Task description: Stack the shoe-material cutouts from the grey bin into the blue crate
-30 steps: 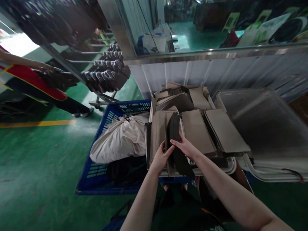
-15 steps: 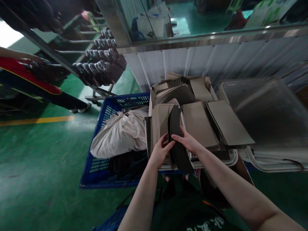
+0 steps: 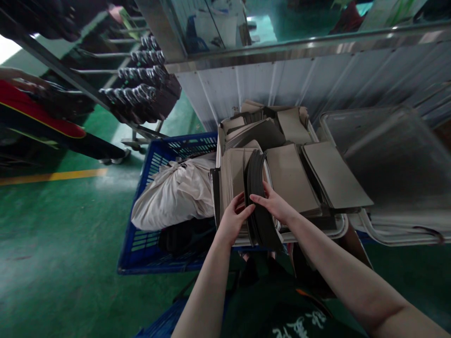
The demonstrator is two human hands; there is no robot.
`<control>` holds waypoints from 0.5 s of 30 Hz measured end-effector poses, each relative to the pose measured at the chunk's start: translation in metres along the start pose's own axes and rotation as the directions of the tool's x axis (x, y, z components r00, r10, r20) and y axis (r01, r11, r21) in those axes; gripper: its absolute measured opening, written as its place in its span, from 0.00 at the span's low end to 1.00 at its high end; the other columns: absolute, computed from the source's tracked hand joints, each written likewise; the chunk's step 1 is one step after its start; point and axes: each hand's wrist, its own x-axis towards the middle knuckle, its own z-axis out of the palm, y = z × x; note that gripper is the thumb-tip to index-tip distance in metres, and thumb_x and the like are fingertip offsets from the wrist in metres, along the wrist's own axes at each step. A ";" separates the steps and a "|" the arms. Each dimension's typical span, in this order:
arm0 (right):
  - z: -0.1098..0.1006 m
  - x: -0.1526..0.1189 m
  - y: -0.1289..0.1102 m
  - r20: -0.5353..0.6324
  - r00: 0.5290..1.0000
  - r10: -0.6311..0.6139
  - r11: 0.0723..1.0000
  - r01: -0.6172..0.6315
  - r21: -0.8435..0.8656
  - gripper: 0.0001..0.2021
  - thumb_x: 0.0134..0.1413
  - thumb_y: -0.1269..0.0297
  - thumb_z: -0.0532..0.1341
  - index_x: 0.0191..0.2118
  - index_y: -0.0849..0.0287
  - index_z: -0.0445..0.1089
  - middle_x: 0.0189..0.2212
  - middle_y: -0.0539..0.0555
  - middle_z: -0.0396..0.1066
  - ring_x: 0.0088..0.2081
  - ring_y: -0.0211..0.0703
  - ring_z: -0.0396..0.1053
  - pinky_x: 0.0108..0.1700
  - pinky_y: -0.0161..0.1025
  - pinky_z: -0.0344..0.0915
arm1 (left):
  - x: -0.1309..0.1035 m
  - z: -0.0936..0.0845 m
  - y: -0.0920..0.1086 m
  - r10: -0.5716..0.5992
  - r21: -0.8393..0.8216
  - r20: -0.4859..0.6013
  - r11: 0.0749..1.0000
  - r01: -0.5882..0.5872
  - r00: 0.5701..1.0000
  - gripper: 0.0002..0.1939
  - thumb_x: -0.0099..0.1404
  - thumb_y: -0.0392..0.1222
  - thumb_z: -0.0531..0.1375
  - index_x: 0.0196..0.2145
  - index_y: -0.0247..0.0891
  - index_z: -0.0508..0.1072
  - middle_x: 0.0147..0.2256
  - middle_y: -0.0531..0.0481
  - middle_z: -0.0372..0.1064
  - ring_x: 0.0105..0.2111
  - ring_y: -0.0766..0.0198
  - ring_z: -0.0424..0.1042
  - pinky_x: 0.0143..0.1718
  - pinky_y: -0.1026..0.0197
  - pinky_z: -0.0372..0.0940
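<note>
Stack of thin, dark-grey, bowed sheets point(image 3: 256, 176) sits between the left hand point(image 3: 232, 220) and right hand point(image 3: 276, 205); from my end I've got both gripping it, probably so it won't splay. Flat grey-brown sheets point(image 3: 291, 176) lie just beyond the right.

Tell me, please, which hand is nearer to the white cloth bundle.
Left. The left hand is to the right of the white cloth bundle, not touching; the right hand is farther off, at the right of the dark stack.
</note>
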 end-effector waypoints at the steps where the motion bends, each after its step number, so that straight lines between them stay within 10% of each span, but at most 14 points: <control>1: 0.000 0.000 0.000 -0.006 1.000 0.000 1.000 0.000 -0.003 0.34 0.43 0.55 0.68 0.58 0.51 0.60 0.51 0.54 0.68 0.55 0.48 0.64 0.59 0.48 0.61 | 0.000 0.000 0.000 0.009 0.010 -0.002 1.000 -0.009 1.000 0.31 0.56 0.45 0.65 0.55 0.41 0.63 0.56 0.42 0.63 0.52 0.56 0.67 0.54 0.54 0.63; 15: 0.000 0.001 0.003 0.027 1.000 0.004 1.000 -0.004 0.004 0.34 0.46 0.53 0.66 0.58 0.51 0.57 0.56 0.54 0.64 0.58 0.45 0.61 0.60 0.47 0.60 | -0.006 -0.016 -0.004 0.059 0.039 -0.042 0.998 -0.058 0.997 0.28 0.58 0.45 0.63 0.55 0.38 0.64 0.55 0.42 0.66 0.52 0.57 0.68 0.55 0.54 0.61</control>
